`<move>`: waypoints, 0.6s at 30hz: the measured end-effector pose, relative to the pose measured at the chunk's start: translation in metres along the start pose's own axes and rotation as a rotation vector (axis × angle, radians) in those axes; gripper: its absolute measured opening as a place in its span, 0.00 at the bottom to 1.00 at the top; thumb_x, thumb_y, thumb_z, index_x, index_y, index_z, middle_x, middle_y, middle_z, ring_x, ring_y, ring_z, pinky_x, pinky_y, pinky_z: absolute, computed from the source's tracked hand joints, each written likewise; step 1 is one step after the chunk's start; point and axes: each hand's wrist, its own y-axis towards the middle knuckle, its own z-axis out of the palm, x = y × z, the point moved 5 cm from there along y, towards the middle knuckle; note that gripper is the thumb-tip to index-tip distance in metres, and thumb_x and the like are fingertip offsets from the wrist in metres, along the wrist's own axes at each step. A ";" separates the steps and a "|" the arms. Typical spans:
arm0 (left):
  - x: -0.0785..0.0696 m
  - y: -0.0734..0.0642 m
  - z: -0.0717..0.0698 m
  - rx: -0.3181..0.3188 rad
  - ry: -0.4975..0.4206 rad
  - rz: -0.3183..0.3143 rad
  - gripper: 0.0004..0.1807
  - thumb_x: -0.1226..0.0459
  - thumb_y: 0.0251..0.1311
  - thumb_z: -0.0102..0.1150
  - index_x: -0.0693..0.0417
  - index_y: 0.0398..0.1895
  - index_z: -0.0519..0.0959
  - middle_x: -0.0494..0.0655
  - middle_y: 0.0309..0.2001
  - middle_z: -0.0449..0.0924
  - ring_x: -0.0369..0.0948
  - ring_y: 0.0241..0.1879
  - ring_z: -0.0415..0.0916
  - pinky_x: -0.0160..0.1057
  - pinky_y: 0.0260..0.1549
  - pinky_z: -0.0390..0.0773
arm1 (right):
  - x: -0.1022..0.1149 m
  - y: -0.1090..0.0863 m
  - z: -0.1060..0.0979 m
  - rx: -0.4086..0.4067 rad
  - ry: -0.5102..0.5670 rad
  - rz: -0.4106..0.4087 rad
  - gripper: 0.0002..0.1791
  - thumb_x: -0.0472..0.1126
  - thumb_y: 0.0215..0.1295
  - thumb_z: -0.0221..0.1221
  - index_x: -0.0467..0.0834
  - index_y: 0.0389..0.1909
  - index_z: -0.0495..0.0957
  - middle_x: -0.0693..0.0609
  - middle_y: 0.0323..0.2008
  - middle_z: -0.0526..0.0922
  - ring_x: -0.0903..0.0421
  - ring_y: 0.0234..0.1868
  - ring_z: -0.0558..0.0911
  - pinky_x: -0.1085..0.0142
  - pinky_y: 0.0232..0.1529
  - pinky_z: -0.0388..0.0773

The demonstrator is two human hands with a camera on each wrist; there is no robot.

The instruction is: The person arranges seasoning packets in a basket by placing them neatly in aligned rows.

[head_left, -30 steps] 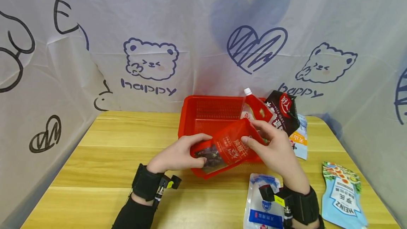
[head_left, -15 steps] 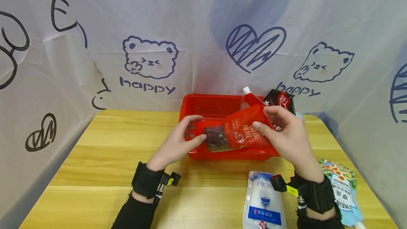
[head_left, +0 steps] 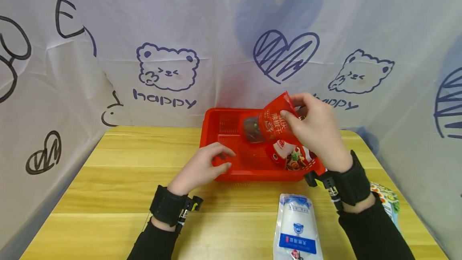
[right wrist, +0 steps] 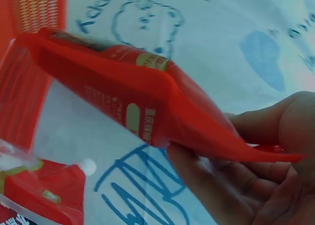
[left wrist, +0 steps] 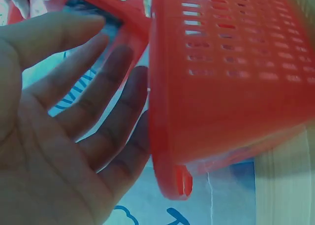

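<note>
My right hand [head_left: 315, 125] pinches the top end of a red bag of dried chilies [head_left: 268, 121], thumb in front and fingers behind. The bag hangs tilted over the red plastic basket [head_left: 245, 174], its clear window [head_left: 254, 128] facing me. In the right wrist view the chili bag [right wrist: 113, 82] slants down from the fingers. My left hand [head_left: 202, 167] is at the basket's left front corner, fingers spread and holding nothing; in the left wrist view its fingers [left wrist: 118, 136] lie right by the basket rim [left wrist: 165, 112].
Sauce and seasoning pouches [head_left: 297, 157] lie in the basket's right part, including a red spouted pouch [right wrist: 54, 190]. A white and blue salt bag [head_left: 297, 228] lies on the wooden table [head_left: 231, 228] in front. A light-blue pouch [head_left: 388, 200] is partly behind my right forearm.
My left hand has let go of the chili bag. The right hand has lifted it up and back over the basket, where it hangs more steeply.
</note>
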 end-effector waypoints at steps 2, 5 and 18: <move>0.000 0.000 0.001 0.019 0.027 -0.001 0.12 0.69 0.64 0.70 0.52 0.49 0.86 0.42 0.45 0.83 0.44 0.42 0.78 0.45 0.46 0.83 | -0.001 0.008 0.011 0.041 -0.047 0.018 0.20 0.36 0.68 0.67 0.35 0.58 0.79 0.39 0.47 0.85 0.45 0.40 0.84 0.52 0.40 0.87; 0.001 -0.001 0.003 0.045 0.063 -0.007 0.11 0.70 0.62 0.71 0.52 0.46 0.87 0.41 0.41 0.83 0.43 0.40 0.78 0.42 0.42 0.82 | -0.005 0.018 0.028 0.101 -0.106 0.046 0.19 0.36 0.69 0.66 0.34 0.58 0.78 0.38 0.48 0.85 0.43 0.43 0.84 0.48 0.45 0.87; 0.001 -0.003 0.007 0.118 0.050 -0.020 0.09 0.72 0.62 0.69 0.49 0.41 0.90 0.36 0.38 0.83 0.38 0.40 0.77 0.40 0.44 0.81 | -0.024 0.031 0.081 0.243 -0.240 0.066 0.12 0.35 0.66 0.66 0.35 0.46 0.77 0.40 0.34 0.81 0.43 0.31 0.81 0.51 0.40 0.87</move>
